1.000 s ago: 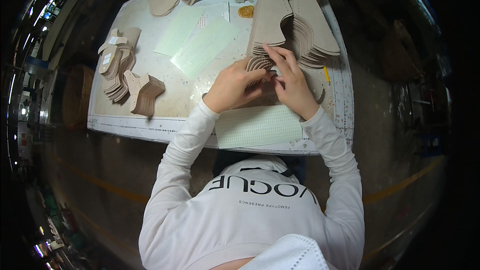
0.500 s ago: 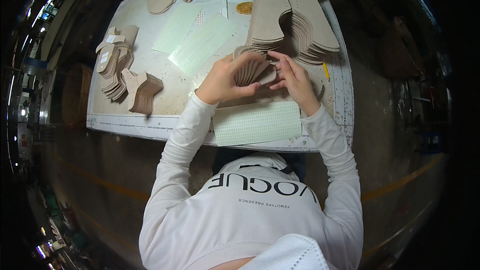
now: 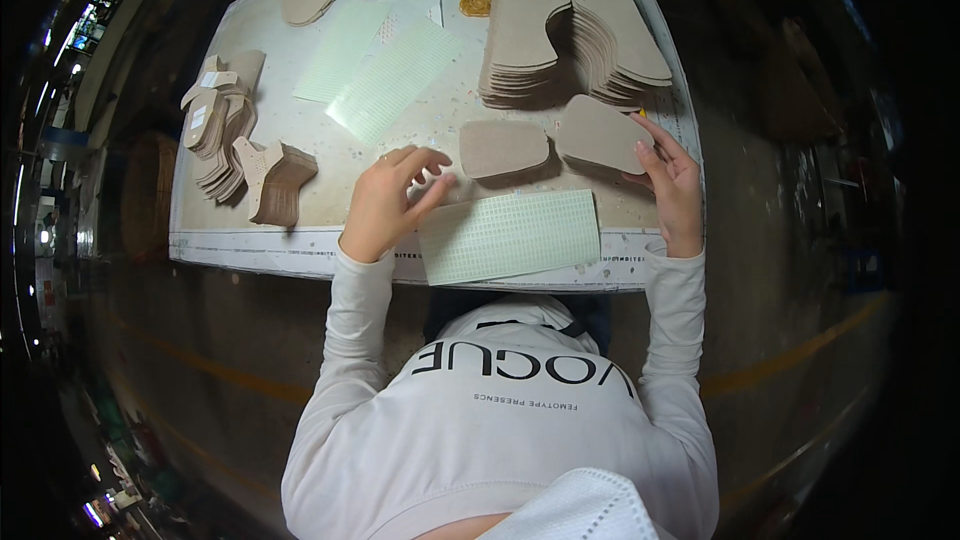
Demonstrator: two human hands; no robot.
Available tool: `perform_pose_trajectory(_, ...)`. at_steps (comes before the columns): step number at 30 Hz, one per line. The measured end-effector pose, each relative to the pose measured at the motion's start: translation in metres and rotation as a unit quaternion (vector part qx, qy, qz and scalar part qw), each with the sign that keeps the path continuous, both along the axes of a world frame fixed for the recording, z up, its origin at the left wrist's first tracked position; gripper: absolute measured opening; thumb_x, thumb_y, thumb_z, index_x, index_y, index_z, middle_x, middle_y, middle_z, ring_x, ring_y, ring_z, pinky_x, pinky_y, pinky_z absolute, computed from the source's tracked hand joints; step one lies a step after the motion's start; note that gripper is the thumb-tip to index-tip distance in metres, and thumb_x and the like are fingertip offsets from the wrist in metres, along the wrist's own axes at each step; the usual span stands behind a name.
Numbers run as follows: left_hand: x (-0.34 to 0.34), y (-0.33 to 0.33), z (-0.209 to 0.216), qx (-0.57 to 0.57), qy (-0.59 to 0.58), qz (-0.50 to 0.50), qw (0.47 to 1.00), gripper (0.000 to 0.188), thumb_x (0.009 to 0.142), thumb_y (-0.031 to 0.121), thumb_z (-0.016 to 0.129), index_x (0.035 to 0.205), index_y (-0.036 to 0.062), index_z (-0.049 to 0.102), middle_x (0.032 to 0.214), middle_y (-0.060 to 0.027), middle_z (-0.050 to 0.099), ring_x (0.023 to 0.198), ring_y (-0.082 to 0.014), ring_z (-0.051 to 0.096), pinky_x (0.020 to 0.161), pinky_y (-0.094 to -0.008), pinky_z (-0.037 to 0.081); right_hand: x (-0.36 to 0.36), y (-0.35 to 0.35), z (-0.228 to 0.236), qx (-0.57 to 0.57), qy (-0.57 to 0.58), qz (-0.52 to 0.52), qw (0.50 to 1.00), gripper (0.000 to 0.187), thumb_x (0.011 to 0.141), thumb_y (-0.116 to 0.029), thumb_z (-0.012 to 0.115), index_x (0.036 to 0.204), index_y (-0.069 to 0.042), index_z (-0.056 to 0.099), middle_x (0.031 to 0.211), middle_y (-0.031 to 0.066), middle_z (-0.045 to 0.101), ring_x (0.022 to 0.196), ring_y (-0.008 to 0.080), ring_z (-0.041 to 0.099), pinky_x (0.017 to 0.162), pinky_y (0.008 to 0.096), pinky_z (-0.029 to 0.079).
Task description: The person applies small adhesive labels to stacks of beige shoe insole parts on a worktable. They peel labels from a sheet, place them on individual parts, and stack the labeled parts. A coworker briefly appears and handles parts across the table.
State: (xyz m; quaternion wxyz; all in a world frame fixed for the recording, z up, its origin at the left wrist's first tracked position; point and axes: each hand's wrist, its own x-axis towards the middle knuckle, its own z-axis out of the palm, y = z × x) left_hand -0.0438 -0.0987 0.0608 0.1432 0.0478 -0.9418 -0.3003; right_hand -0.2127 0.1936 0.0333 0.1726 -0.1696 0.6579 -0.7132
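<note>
Two small stacks of beige tongue-shaped cut pieces rest on the table in front of me. My right hand (image 3: 672, 172) grips the outer edge of the right stack (image 3: 600, 132), with the thumb on top and fingers at its far side. The left stack (image 3: 503, 147) lies close beside it, untouched. Left of that stack, my left hand (image 3: 395, 193) hovers with nothing in it, its fingers bent and apart. A pale green sheet of small printed labels (image 3: 512, 237) lies below both stacks, near the table's front edge.
Behind the small stacks stands a tall pile of beige horseshoe-shaped pieces (image 3: 530, 25). More pale green sheets (image 3: 390, 78) lie left of it, with an orange-brown roundish item (image 3: 475, 4) nearby. Other bundles of beige pieces (image 3: 272, 180) sit on the left side of the table (image 3: 345, 155).
The pieces that were fanned between both hands now lie as two flat stacks. My left hand has drawn back to the left and nearer; my right hand has moved right.
</note>
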Motion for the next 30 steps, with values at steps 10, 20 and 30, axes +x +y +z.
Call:
perform_pose_trajectory(10, 0.018, 0.018, -0.021, 0.006, -0.081, -0.054, 0.995, 0.029, 0.08, 0.021, 0.079, 0.102, 0.0043, 0.07, 0.088, -0.0081, 0.061, 0.082, -0.0233, 0.06, 0.075, -0.0327, 0.052, 0.027, 0.0, 0.014, 0.173, 0.336, -0.124, 0.918, 0.019, 0.091, -0.006, 0.066, 0.109, -0.006, 0.072, 0.1, 0.0074, 0.067, 0.086, 0.0176, 0.068, 0.069, 0.0286, 0.056)
perform_pose_trajectory(20, 0.014, 0.018, -0.029, 0.222, -0.117, -0.031, 0.967, 0.017, 0.086, 0.009, 0.074, 0.096, -0.0043, 0.07, 0.085, -0.0066, 0.07, 0.079, -0.0079, 0.061, 0.075, -0.0243, 0.052, 0.056, -0.053, -0.016, 0.178, 0.389, 0.105, 0.898, 0.016, 0.083, -0.009, 0.072, 0.099, -0.007, 0.072, 0.092, 0.0053, 0.068, 0.091, 0.0247, 0.064, 0.084, 0.0367, 0.047)
perform_pose_trajectory(30, 0.015, 0.02, -0.031, 0.257, -0.064, -0.025, 0.964, 0.017, 0.088, 0.013, 0.071, 0.093, -0.0027, 0.074, 0.077, -0.0091, 0.072, 0.071, -0.0092, 0.064, 0.069, -0.0253, 0.052, 0.065, -0.061, -0.017, 0.153, 0.45, 0.046, 0.879, 0.014, 0.077, -0.007, 0.077, 0.088, -0.008, 0.069, 0.09, 0.0035, 0.066, 0.09, 0.0235, 0.064, 0.079, 0.0349, 0.05)
